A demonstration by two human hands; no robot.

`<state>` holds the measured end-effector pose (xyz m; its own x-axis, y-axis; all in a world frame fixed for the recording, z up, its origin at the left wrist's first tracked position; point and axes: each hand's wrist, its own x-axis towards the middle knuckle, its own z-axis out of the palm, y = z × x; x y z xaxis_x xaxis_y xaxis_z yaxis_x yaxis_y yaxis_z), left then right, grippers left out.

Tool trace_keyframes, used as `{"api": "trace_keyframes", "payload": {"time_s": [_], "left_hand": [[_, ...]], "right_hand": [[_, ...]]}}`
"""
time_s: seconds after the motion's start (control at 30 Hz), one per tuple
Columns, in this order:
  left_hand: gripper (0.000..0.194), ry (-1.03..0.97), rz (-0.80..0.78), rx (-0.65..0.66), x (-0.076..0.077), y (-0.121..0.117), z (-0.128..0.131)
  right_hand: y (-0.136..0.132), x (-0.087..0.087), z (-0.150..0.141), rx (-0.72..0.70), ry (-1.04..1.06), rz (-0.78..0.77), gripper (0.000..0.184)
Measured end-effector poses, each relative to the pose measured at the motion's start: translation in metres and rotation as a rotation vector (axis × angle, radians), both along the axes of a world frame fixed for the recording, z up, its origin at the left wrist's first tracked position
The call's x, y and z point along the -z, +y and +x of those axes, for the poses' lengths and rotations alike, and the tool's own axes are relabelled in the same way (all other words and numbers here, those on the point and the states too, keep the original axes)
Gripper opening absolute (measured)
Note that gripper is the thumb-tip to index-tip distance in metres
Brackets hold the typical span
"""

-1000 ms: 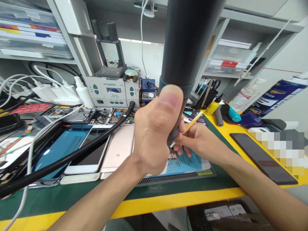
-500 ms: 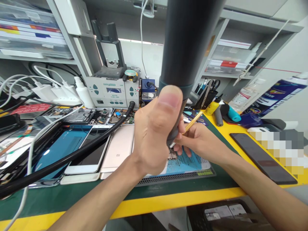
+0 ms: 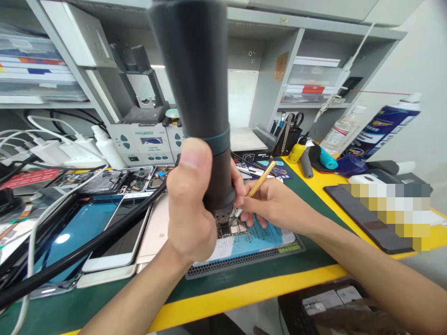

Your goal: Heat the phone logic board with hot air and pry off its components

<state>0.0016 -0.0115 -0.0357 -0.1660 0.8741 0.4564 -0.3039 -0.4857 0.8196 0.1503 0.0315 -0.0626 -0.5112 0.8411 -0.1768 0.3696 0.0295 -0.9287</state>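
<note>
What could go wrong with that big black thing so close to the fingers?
The left hand grips a thick black cylindrical tool, its tip just above a small dark circuit board; a slip might bump the board. The right hand, holding a slim gold-coloured rod, is near that tip, so fingers could get knocked. A thick black hose passes over phones and might nudge them if tugged.

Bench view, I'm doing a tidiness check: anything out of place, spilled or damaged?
The black hose crosses the blue panel and white phone, and the white cable straggles at left, which looks untidy. No spill or clear damage shows.
</note>
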Motion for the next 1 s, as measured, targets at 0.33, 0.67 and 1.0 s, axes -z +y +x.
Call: {"api": "trace_keyframes", "payload": {"time_s": [0.33,0.67,1.0], "left_hand": [[0.054,-0.031,0.015,0.057,0.003,-0.002,-0.004],[0.06,0.028,-0.021,0.055,0.003,0.001,-0.01],[0.058,-0.004,0.013,0.067,-0.001,0.006,-0.019]], "right_hand": [[0.003,0.003,0.0,-0.007,0.068,-0.006,0.017],[0.006,0.004,0.003,0.0,0.093,-0.018,0.021],[0.007,0.003,0.004,0.002,0.13,-0.071,0.027]]}}
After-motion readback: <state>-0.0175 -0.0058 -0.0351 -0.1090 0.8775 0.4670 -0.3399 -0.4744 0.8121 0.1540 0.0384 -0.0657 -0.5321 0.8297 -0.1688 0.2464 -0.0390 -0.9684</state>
